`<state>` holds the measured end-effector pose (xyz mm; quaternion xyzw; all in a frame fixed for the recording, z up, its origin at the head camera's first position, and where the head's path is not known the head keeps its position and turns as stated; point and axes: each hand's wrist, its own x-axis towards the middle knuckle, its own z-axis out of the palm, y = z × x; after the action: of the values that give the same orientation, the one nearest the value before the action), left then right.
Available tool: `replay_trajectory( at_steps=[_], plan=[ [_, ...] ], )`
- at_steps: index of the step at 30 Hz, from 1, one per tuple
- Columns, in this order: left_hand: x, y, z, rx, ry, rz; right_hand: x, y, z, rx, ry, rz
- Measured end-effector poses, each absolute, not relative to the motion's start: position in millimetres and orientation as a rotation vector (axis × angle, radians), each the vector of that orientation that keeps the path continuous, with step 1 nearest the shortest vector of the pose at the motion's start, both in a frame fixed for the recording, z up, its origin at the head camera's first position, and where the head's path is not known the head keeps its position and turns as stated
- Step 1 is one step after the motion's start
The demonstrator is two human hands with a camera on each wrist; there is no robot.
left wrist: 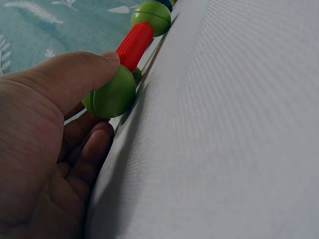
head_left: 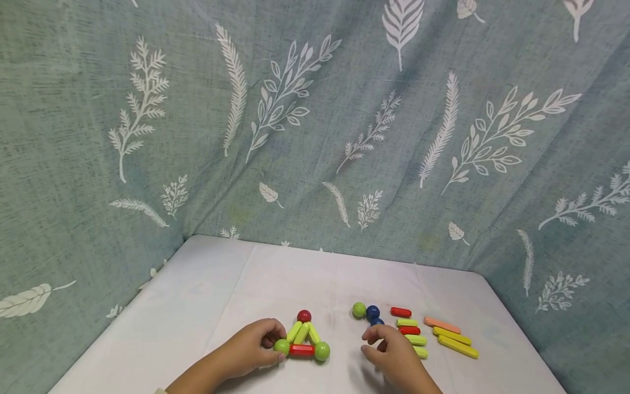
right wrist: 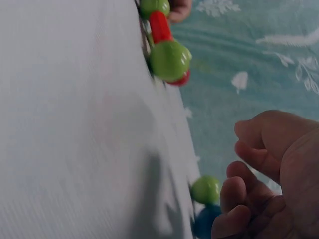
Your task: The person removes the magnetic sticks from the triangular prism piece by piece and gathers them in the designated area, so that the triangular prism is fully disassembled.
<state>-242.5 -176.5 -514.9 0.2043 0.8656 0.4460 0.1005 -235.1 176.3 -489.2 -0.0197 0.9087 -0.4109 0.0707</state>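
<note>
In the head view my left hand (head_left: 256,347) pinches a green ball (head_left: 281,346) at the near left corner of a triangle. A red rod (head_left: 302,350) joins that ball to another green ball (head_left: 322,351). Yellow-green rods (head_left: 294,331) run from the base side to a red ball (head_left: 304,316) at the far corner. The left wrist view shows the thumb on the green ball (left wrist: 114,94), by the red rod's end. My right hand (head_left: 396,353) hovers with loosely bent fingers and nothing between them, close to two blue balls (head_left: 372,312) and a loose green ball (head_left: 359,310).
Right of the blue balls lie red rods (head_left: 401,312) and short yellow-green rods (head_left: 406,323). Farther right are an orange rod (head_left: 442,325) and longer yellow rods (head_left: 458,346). A white-covered table (head_left: 216,284) meets a green leaf-patterned cloth (head_left: 315,164) behind and at both sides.
</note>
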Motion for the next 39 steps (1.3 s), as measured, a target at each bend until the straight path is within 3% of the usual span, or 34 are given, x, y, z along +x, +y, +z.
replay_trajectory(
  at_steps=[13, 21, 39],
  plan=[
    [-243.0, -175.4, -515.1, 0.607, 2.579, 1.306, -243.7, 125.9, -494.0, -0.273, 2.647, -1.2],
    [-242.9, -175.3, -515.2, 0.587, 2.574, 1.302, -251.5, 101.5, -493.0, -0.254, 2.604, -1.199],
    [-244.1, -174.1, -516.1, 0.591, 2.583, 1.296, -240.3, 81.9, -497.3, -0.346, 2.676, -1.066]
  ],
)
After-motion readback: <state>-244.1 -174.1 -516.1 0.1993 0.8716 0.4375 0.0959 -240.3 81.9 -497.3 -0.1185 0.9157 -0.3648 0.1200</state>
